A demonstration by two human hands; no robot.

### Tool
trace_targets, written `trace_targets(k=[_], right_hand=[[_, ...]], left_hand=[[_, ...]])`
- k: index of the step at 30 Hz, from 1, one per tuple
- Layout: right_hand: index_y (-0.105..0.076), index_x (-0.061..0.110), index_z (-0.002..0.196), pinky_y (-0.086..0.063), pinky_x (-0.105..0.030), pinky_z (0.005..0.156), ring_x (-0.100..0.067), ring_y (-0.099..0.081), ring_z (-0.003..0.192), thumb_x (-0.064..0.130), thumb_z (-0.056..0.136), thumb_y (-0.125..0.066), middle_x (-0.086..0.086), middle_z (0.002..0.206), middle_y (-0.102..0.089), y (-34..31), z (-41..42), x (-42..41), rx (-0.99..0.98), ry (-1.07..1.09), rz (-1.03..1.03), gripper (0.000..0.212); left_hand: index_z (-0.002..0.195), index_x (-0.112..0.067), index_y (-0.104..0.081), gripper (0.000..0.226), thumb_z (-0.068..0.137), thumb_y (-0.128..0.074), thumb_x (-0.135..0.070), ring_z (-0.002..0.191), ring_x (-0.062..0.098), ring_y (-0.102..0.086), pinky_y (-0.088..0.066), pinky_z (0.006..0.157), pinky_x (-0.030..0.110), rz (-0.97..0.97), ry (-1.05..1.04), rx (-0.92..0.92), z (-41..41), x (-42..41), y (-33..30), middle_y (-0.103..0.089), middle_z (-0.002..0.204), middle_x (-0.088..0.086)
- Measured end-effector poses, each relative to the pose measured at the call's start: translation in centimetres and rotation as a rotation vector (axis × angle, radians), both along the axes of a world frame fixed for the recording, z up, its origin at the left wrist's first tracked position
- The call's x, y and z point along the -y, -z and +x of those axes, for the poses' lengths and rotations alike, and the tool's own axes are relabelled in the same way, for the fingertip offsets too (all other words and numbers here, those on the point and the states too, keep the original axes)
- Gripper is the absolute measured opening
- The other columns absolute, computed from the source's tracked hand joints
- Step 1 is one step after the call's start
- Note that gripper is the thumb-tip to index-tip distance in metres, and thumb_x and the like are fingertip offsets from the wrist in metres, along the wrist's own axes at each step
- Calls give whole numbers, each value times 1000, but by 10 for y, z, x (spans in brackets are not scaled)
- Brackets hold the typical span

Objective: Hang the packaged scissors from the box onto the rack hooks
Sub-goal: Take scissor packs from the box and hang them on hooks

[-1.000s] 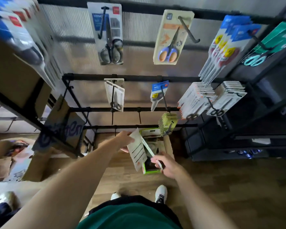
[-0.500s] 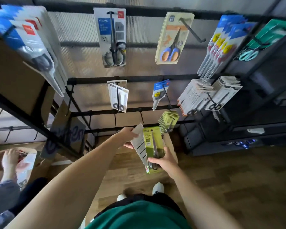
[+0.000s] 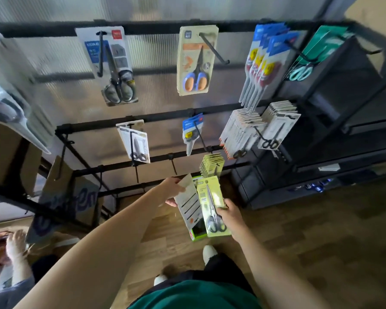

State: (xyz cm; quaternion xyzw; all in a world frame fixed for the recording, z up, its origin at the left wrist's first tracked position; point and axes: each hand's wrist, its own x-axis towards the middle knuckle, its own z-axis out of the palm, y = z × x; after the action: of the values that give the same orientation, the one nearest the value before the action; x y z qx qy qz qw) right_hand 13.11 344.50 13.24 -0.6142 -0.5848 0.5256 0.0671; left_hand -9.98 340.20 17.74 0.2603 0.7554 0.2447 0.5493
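Head view: right hand (image 3: 231,216) has lifted its pinched green scissors pack (image 3: 214,208) just below the green stack (image 3: 211,167); left hand (image 3: 173,190) grips spare packs (image 3: 188,205).

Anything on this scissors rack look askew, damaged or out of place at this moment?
Nothing looks damaged or spilled. On the middle rail, the white-carded pack of black-handled scissors hangs turned at an angle rather than flat. The right hand holds a lime-green scissors pack, not yet hung.
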Motion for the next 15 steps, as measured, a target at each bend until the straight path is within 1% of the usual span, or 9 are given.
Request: trace_targets(k=[2, 3, 6, 7, 8, 10, 11, 13, 15], right_hand=[[-59, 18, 95, -43, -32, 66, -20, -58, 78, 22, 92, -53, -8, 96, -65, -1, 7, -9, -3, 20, -12, 8], [-57, 15, 91, -40, -31, 63, -19, -54, 75, 23, 93, -52, -9, 93, -62, 0, 11, -14, -3, 33, -27, 9], [-51, 18, 82, -33, -28, 57, -13, -45, 66, 18, 96, -50, -2, 80, -53, 9, 25, -40, -6, 38, -52, 15], [-51, 21, 85, -34, -27, 57, -11, -45, 65, 16, 97, -49, -1, 82, -53, 15, 29, -51, 9, 28, -57, 13], [-52, 22, 94, -36, -25, 59, -10, -46, 66, 15, 98, -49, 0, 89, -55, 19, 33, -61, 15, 19, -51, 8], [-51, 22, 116, -41, -23, 64, -10, -51, 75, 12, 99, -49, 2, 103, -55, 29, 37, -84, 22, 20, -64, 20], [-50, 20, 123, -42, -22, 63, -12, -51, 79, 10, 100, -48, 2, 106, -54, 34, 39, -96, 28, 18, -77, 25], [-50, 14, 128, -40, -20, 58, -13, -52, 81, 8, 99, -46, -1, 113, -56, 44, 40, -119, 49, 4, -98, 30], [-50, 13, 130, -44, -26, 65, -15, -54, 83, 10, 98, -45, -3, 121, -58, 58, 39, -140, 66, -18, -124, 32]], left_hand=[[131, -15, -55, 39, 93, -60, -11, 88, 32, -64, -61, 73, 43, -20, 10, -13, 8, -14, 2, -61, 117, 19], [130, -13, -56, 37, 93, -60, -11, 84, 29, -64, -61, 71, 42, -24, 16, -20, 12, -22, 4, -61, 114, 18], [128, -11, -55, 35, 93, -60, -11, 82, 26, -61, -61, 69, 40, -41, 20, -59, 24, -48, 9, -59, 107, 15], [128, -11, -55, 35, 93, -59, -10, 85, 28, -62, -61, 70, 42, -56, 11, -73, 28, -57, 10, -59, 108, 15], [128, -11, -55, 35, 93, -59, -9, 89, 31, -64, -60, 71, 44, -74, 1, -87, 33, -65, 11, -59, 109, 16], [129, -10, -55, 35, 94, -59, -9, 96, 37, -65, -59, 75, 48, -114, -10, -116, 42, -80, 13, -59, 113, 17], [130, -10, -55, 36, 94, -59, -9, 96, 37, -65, -59, 74, 48, -130, -18, -131, 45, -88, 15, -59, 115, 17], [131, -12, -55, 38, 93, -58, -9, 96, 36, -64, -60, 74, 48, -153, -51, -153, 50, -102, 20, -59, 115, 16], [130, -13, -56, 38, 92, -59, -8, 94, 35, -65, -59, 75, 49, -172, -94, -170, 54, -115, 27, -60, 113, 15]])
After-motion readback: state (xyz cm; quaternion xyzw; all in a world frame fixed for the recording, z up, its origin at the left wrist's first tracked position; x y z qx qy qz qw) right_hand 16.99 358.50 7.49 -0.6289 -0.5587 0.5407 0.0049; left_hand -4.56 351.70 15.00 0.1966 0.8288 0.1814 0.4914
